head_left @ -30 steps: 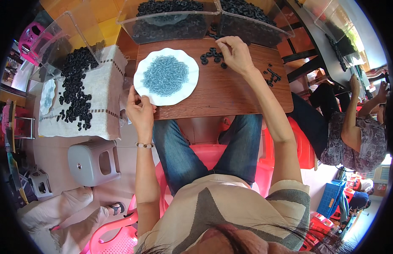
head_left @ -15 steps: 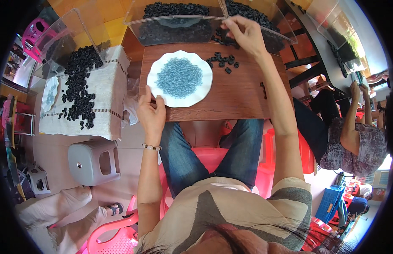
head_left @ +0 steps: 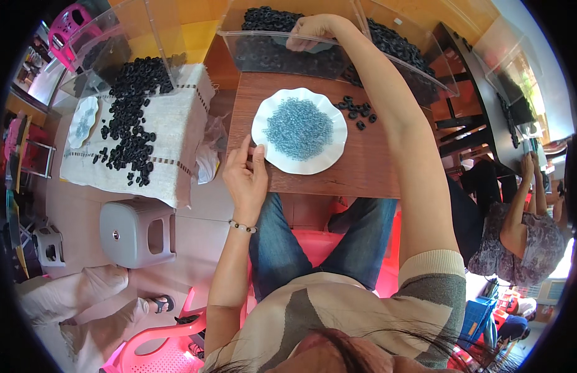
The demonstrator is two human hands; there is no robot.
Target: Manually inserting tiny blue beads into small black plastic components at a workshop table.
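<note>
Right hand [head_left: 313,31]: we see its fingertips dip behind the rim of the clear bin [head_left: 282,53], grasp unreadable. Beside that bin, blue pieces on the white plate [head_left: 299,129]: too small for us to identify.

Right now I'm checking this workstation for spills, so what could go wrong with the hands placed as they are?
The right hand reaches over the rim into the clear plastic bin of black rubber rings; pulling back could drag rings out or tip the bin. The left hand rests by the white scalloped plate of small blue pieces, which sits near the brown wooden table's edge; a nudge might scatter them.
</note>
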